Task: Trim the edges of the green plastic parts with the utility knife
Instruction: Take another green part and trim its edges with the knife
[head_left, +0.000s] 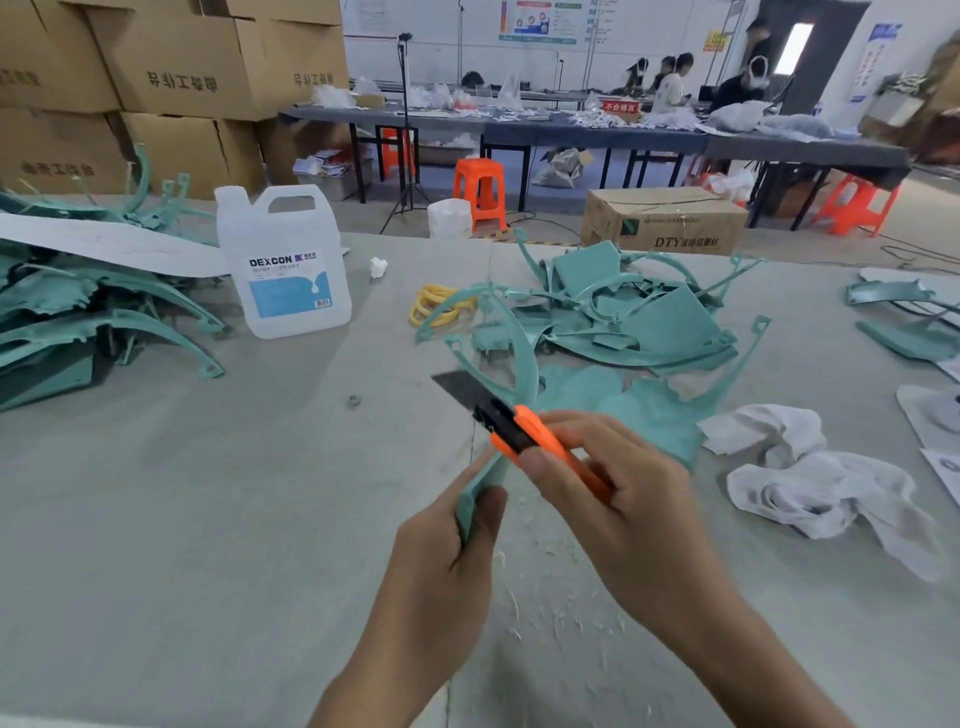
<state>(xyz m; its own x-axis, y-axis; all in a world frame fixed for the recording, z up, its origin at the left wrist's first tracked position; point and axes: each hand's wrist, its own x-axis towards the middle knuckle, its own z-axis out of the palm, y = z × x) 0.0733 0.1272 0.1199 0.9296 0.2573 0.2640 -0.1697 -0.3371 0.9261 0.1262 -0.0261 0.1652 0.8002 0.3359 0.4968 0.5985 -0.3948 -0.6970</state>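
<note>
The thin curved green plastic part (488, 470) sits mid-frame. Its lower end vanishes inside the left hand (447, 551), whose fingers curl round it. The rear handle of the orange utility knife (530, 426) is buried under the gripping right hand (613, 488). Whether the blade touches the plastic is hard to say. The knife runs from lower right to upper left, blade leading. The part arcs upward from the left hand.

Factory workshop: cardboard boxes (171, 67) standing stacked beyond the far left corner of the table (208, 493), people (670, 85) working at a long bench (571, 136), green plastic parts (649, 312) lying heaped on the table.
</note>
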